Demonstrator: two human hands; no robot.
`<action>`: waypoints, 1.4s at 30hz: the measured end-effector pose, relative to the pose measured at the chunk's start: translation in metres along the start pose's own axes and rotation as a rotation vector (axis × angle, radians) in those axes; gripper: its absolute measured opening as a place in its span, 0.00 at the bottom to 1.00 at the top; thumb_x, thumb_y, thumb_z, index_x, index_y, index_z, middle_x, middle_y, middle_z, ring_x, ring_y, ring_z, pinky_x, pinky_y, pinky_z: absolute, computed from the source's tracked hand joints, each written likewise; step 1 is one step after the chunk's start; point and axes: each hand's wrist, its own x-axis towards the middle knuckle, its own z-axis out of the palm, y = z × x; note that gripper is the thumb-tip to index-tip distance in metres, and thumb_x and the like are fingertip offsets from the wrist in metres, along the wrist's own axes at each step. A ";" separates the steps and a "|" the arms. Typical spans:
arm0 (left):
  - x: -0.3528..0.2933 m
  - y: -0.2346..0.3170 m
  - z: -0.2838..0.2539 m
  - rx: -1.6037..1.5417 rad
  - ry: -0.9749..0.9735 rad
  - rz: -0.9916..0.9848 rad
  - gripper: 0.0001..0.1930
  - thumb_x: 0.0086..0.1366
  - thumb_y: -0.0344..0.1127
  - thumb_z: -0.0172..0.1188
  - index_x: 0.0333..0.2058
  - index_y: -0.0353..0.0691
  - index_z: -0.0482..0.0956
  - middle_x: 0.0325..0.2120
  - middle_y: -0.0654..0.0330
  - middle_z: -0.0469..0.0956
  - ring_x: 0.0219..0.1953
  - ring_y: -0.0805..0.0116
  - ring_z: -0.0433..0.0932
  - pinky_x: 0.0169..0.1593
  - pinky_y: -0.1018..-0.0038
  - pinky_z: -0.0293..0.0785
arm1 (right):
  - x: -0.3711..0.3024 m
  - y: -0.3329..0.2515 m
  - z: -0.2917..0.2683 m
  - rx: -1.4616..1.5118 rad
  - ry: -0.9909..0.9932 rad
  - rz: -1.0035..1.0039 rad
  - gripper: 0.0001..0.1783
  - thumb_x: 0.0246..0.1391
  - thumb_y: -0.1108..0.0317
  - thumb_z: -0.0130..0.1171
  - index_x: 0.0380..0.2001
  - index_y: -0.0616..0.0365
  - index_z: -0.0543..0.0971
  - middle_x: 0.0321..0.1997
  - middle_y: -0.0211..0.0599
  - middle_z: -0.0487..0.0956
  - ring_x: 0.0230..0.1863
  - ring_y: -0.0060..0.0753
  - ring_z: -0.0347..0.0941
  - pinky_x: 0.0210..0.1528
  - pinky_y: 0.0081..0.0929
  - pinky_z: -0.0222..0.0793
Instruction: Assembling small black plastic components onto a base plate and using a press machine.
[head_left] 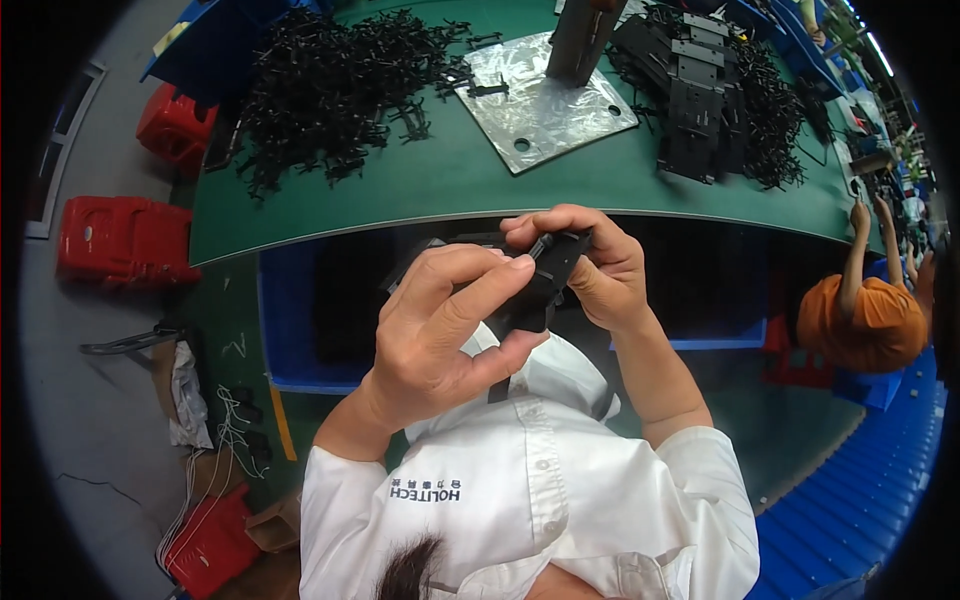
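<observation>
Green tabletop spread ahead of the hands, bearing a heap of small black parts ahead-left, 1 silver metal plate straight ahead and stacked black plates ahead-right. Red stools stood far left. The right hand pinched a black component; the left hand touched it, grip unclear.

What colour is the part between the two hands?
The part is black; it shows in the head view.
</observation>
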 end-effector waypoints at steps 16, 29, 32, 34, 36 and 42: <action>-0.009 -0.015 -0.001 0.022 -0.052 0.011 0.24 0.43 0.28 0.69 0.43 0.36 0.77 0.34 0.56 0.69 0.31 0.66 0.74 0.31 0.77 0.74 | -0.004 0.017 0.003 0.072 0.001 0.070 0.19 0.56 0.69 0.53 0.48 0.68 0.68 0.45 0.48 0.75 0.52 0.37 0.70 0.55 0.34 0.66; -0.007 -0.017 -0.010 -0.168 0.025 -0.216 0.20 0.49 0.31 0.67 0.42 0.33 0.76 0.32 0.55 0.71 0.31 0.64 0.73 0.34 0.76 0.71 | -0.006 0.006 0.017 -0.061 0.165 0.307 0.18 0.55 0.69 0.56 0.48 0.65 0.70 0.39 0.30 0.75 0.35 0.13 0.69 0.36 0.10 0.66; -0.008 -0.018 -0.013 -0.597 0.077 -0.585 0.17 0.60 0.31 0.58 0.46 0.29 0.73 0.34 0.61 0.72 0.39 0.75 0.72 0.41 0.81 0.70 | -0.005 -0.005 0.023 0.029 0.170 0.385 0.20 0.52 0.68 0.60 0.47 0.66 0.71 0.39 0.32 0.76 0.36 0.15 0.70 0.36 0.12 0.68; -0.014 -0.025 -0.009 -0.911 0.169 -0.799 0.16 0.62 0.30 0.56 0.47 0.28 0.72 0.37 0.58 0.75 0.39 0.73 0.74 0.44 0.81 0.71 | -0.004 -0.009 0.023 0.075 0.198 0.482 0.22 0.51 0.67 0.61 0.47 0.66 0.72 0.39 0.33 0.76 0.36 0.17 0.71 0.36 0.14 0.69; -0.018 -0.032 -0.003 -1.031 0.230 -0.932 0.17 0.62 0.32 0.56 0.48 0.29 0.71 0.38 0.55 0.77 0.36 0.73 0.76 0.42 0.81 0.73 | -0.009 -0.003 0.014 0.079 0.176 0.478 0.24 0.50 0.65 0.62 0.48 0.66 0.71 0.37 0.33 0.77 0.35 0.18 0.72 0.36 0.16 0.70; -0.021 -0.049 0.005 -1.217 0.131 -1.095 0.18 0.63 0.36 0.55 0.48 0.29 0.71 0.35 0.60 0.78 0.32 0.78 0.76 0.36 0.84 0.73 | -0.021 0.008 -0.001 0.284 0.270 0.590 0.25 0.52 0.63 0.60 0.50 0.67 0.70 0.38 0.35 0.78 0.36 0.20 0.73 0.37 0.16 0.71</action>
